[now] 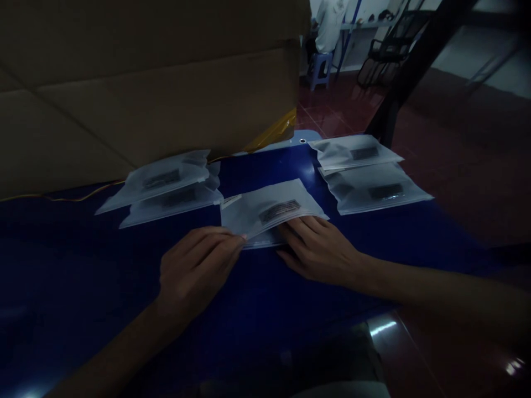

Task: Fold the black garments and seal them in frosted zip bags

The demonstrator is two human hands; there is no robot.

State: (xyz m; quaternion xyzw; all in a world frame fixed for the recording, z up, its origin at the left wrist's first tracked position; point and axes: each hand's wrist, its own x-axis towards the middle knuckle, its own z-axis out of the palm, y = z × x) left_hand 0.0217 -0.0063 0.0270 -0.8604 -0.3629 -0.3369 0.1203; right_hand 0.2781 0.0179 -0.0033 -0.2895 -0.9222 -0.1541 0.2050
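In the middle of the blue table lies a frosted plastic zip bag with a dark printed label, its near edge lifted off another bag beneath it. My left hand is closed, pinching the near left corner of the upper bag between thumb and fingers. At the near right edge, my right hand has its stretched fingers slid under the upper bag, with the thumb apart from them. Those fingertips are hidden. What the bags contain cannot be made out.
Overlapping frosted bags lie at left and right. A large cardboard box stands along the table's back edge, with a thin yellow wire by its base. Beyond are a seated person, a plastic stool and a black chair.
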